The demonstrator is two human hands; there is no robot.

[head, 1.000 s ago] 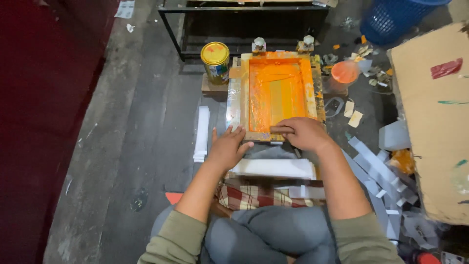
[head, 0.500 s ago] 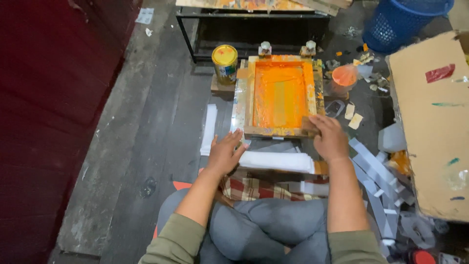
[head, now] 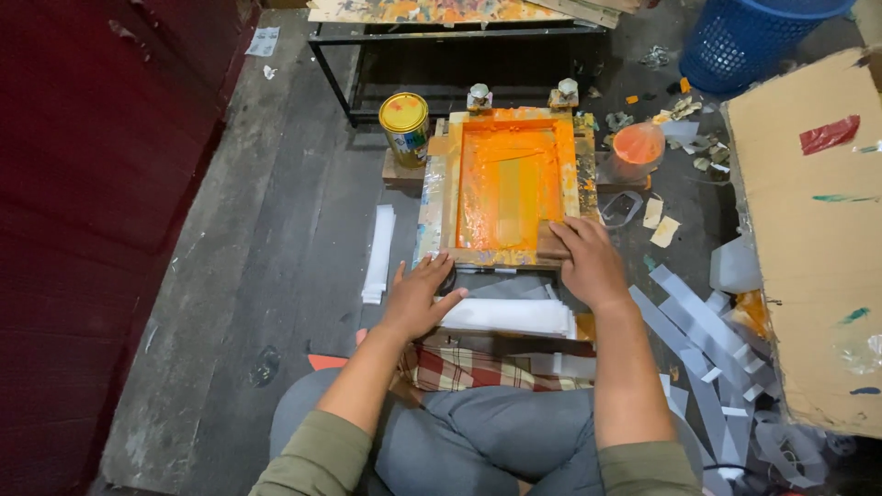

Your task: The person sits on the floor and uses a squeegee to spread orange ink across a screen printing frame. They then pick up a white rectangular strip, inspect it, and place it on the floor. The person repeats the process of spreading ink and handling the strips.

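With the screen [head: 508,188] lying flat on the floor and already flooded orange, I judge the ink pass done and the lift still to come. I see my right hand [head: 588,262] gripping its near right corner, my left hand [head: 421,296] spread open at its near left edge beside the white strips [head: 505,315].

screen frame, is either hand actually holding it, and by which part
The right hand grips the wooden screen frame at its near right corner. The left hand lies flat by the near left corner, gripping nothing.
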